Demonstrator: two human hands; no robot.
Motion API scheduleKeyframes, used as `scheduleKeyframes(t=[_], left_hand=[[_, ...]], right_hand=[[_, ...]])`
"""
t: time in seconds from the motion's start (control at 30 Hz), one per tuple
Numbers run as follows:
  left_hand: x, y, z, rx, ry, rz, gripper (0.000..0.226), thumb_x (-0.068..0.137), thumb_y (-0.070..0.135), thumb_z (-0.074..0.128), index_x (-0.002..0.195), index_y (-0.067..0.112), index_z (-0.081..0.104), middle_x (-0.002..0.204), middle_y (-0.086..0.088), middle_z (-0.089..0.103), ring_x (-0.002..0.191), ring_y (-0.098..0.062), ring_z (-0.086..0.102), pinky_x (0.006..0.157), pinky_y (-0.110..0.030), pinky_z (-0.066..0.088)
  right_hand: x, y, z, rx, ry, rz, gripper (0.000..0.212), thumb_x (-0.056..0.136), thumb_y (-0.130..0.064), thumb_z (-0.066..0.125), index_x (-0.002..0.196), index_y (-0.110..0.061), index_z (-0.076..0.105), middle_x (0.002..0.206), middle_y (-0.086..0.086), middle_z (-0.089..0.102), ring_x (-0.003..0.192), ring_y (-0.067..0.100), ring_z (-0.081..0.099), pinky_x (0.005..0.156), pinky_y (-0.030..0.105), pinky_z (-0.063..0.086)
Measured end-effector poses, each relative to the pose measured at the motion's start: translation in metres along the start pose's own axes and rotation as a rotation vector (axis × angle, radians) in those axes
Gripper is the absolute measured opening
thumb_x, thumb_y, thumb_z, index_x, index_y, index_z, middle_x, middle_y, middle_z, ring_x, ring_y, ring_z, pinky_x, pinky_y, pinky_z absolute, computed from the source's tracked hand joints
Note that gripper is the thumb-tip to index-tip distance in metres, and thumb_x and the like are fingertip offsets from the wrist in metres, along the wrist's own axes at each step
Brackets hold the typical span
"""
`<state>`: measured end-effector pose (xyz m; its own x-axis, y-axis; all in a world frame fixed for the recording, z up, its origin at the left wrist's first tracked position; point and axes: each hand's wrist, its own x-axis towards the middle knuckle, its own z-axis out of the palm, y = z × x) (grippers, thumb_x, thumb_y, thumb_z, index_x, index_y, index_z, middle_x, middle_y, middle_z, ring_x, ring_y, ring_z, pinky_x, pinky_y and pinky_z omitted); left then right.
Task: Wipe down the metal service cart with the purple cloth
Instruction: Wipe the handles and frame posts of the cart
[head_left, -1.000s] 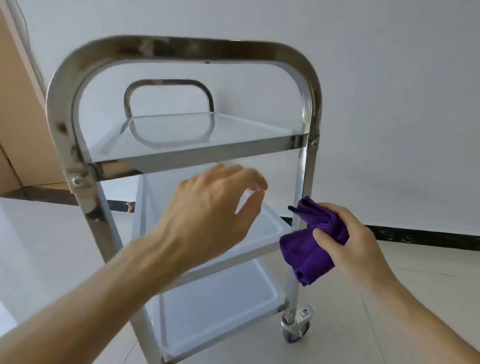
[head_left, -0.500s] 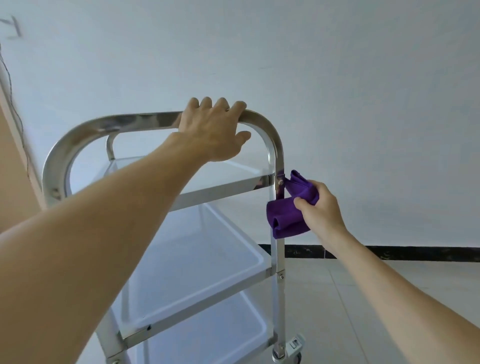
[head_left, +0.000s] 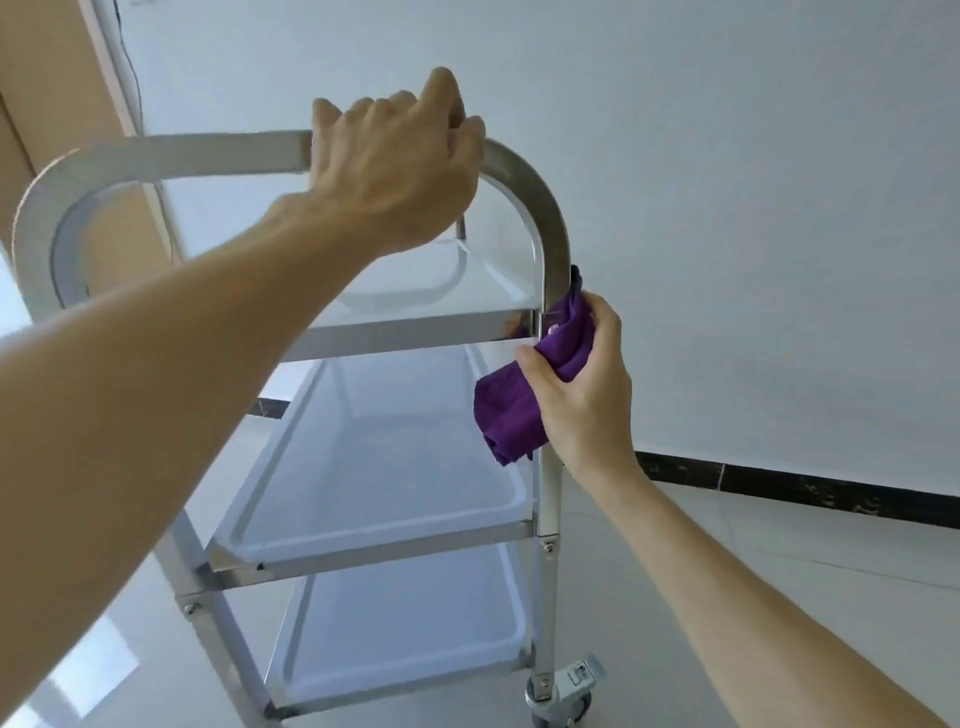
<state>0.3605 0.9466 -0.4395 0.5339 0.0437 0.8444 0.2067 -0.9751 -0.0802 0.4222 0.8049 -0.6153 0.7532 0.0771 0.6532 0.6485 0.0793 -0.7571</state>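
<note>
One cart (head_left: 550, 249), with three shelves stacked top to bottom and one caster (head_left: 563, 699) in sight at the near right foot. One cloth (head_left: 524, 400), purple and bunched. Two bare hands.

The left hand (head_left: 395, 166) curls over the top bar of the cart's arched handle, its grip clenched on the bar just before the right bend. The right hand (head_left: 582, 384) has its grip clenched on the cloth, pressing it against the right upright where the top shelf's rail meets it; the cloth wraps the post there and hangs a little below the hand.

Half a second ago the cloth sat at much the same joint on the same post, and the left hand was already on the bar. A second ago the left hand hung open in front of the middle shelf, touching nothing, and the cloth was lower on the post, level with the middle shelf.
</note>
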Motion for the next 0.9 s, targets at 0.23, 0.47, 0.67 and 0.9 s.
scheduleKeyframes(t=[0.23, 0.47, 0.67, 0.9], left_hand=[[-0.020, 0.023, 0.019, 0.335, -0.125, 0.140, 0.052, 0.099, 0.055, 0.026, 0.112, 0.021, 0.063, 0.116, -0.006, 0.062, 0.117, -0.036, 0.044, 0.104, -0.056, 0.024], [-0.032, -0.007, 0.016, 0.463, -0.074, 0.148, 0.049, 0.100, 0.040, 0.031, 0.098, 0.011, 0.070, 0.108, -0.013, 0.059, 0.118, -0.041, 0.041, 0.109, -0.064, 0.021], [-0.043, -0.034, 0.005, 0.440, -0.038, 0.176, 0.051, 0.101, 0.040, 0.032, 0.100, 0.006, 0.070, 0.105, -0.018, 0.058, 0.114, -0.042, 0.043, 0.107, -0.066, 0.022], [-0.050, -0.047, 0.005, 0.416, -0.005, 0.195, 0.052, 0.102, 0.036, 0.026, 0.096, 0.003, 0.066, 0.104, -0.019, 0.054, 0.113, -0.042, 0.042, 0.109, -0.067, 0.019]], right_hand=[[-0.021, -0.006, 0.059, -0.112, 0.064, -0.018, 0.067, 0.082, -0.024, 0.076, 0.138, -0.011, 0.042, 0.128, 0.002, 0.054, 0.116, 0.020, 0.051, 0.099, 0.034, 0.046], [-0.065, 0.023, 0.089, -0.096, -0.022, 0.094, 0.047, 0.087, -0.025, 0.069, 0.122, -0.033, 0.040, 0.113, -0.011, 0.060, 0.099, 0.008, 0.061, 0.085, 0.024, 0.052], [-0.136, 0.065, 0.092, -0.161, -0.180, 0.258, 0.057, 0.085, -0.022, 0.073, 0.106, -0.058, 0.034, 0.102, -0.030, 0.059, 0.093, -0.009, 0.058, 0.078, 0.008, 0.045], [-0.098, 0.020, 0.113, -0.077, -0.094, 0.221, 0.042, 0.085, -0.027, 0.074, 0.104, -0.044, 0.041, 0.101, -0.015, 0.061, 0.089, -0.005, 0.059, 0.072, 0.003, 0.041]])
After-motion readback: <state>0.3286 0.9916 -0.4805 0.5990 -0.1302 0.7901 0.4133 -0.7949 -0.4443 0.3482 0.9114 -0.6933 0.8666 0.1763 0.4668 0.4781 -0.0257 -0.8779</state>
